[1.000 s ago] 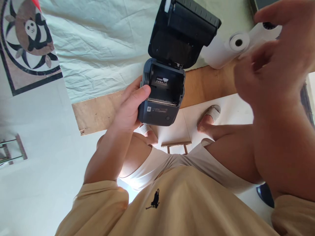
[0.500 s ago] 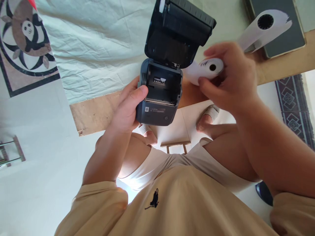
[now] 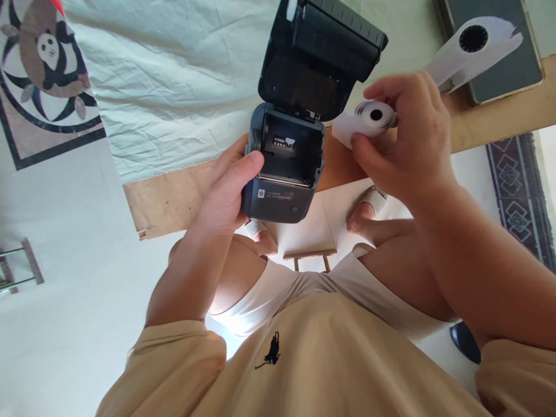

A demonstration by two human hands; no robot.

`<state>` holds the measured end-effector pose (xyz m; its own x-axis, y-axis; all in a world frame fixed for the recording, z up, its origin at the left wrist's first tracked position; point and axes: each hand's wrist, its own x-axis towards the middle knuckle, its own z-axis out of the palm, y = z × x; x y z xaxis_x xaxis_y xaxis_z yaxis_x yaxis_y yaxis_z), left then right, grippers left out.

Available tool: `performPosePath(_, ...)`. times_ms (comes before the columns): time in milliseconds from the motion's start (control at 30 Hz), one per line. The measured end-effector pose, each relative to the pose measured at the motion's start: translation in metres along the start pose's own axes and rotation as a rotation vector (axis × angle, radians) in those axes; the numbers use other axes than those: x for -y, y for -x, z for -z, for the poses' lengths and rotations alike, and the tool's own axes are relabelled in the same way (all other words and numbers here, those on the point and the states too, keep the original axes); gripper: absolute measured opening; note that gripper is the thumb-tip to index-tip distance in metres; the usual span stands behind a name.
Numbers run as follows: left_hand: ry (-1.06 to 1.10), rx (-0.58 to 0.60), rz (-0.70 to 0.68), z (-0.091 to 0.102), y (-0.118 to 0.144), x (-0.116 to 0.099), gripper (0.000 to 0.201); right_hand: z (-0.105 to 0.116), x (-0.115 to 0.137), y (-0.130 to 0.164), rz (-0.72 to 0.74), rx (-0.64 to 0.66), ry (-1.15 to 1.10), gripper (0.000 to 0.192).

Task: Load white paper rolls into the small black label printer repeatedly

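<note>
My left hand (image 3: 226,188) grips a small dark grey printer (image 3: 284,176) by its left side, thumb on the front edge. Its black lid (image 3: 319,55) is swung up and open, and the paper bay (image 3: 289,147) shows only a small label inside. My right hand (image 3: 403,139) holds a white paper roll (image 3: 369,119) just to the right of the printer, at about the height of the bay, with its hollow core facing me.
A second, larger white roll (image 3: 471,46) lies on a dark tablet-like slab (image 3: 516,63) at the upper right. A pale green cloth (image 3: 174,87) covers the wooden table (image 3: 174,197). My sandalled feet and a patterned rug (image 3: 519,191) are below.
My right hand came down from close to the camera with the paper roll and now holds it beside the open printer. The left hand and printer stayed nearly still.
</note>
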<state>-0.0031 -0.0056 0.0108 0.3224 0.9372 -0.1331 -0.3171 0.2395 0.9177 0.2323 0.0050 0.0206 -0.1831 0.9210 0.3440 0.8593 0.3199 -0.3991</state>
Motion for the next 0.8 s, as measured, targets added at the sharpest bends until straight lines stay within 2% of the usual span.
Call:
performPosePath(100,0.005,-0.002,0.009,0.0000,-0.0003,0.0007,0.036,0.0005,0.0009,0.0012,0.004,0.028,-0.044,0.046)
performPosePath(200,0.012,-0.006,-0.001,0.0008,-0.0002,0.0020,0.032,0.0005,0.0042,0.0015,-0.025,0.002,0.002,0.032)
performPosePath(300,0.028,0.003,-0.018,0.0016,-0.0002,0.0030,0.028,0.0005,0.0040,0.0016,-0.060,-0.031,0.033,0.029)
performPosePath(500,0.017,0.020,-0.022,0.0023,-0.0006,0.0019,0.029,0.0021,-0.0013,0.0039,-0.019,0.028,-0.111,0.058)
performPosePath(567,0.023,0.023,-0.018,0.0022,-0.0005,0.0014,0.028,0.0014,-0.0014,0.0038,-0.007,0.047,-0.100,0.056)
performPosePath(700,0.040,0.039,-0.028,0.0020,-0.0002,0.0013,0.027,-0.0014,-0.0023,0.0023,0.016,-0.024,-0.025,0.040)
performPosePath(800,0.075,0.038,-0.035,0.0019,-0.0002,0.0023,0.025,-0.0019,-0.0036,0.0022,0.034,-0.053,-0.036,0.048)
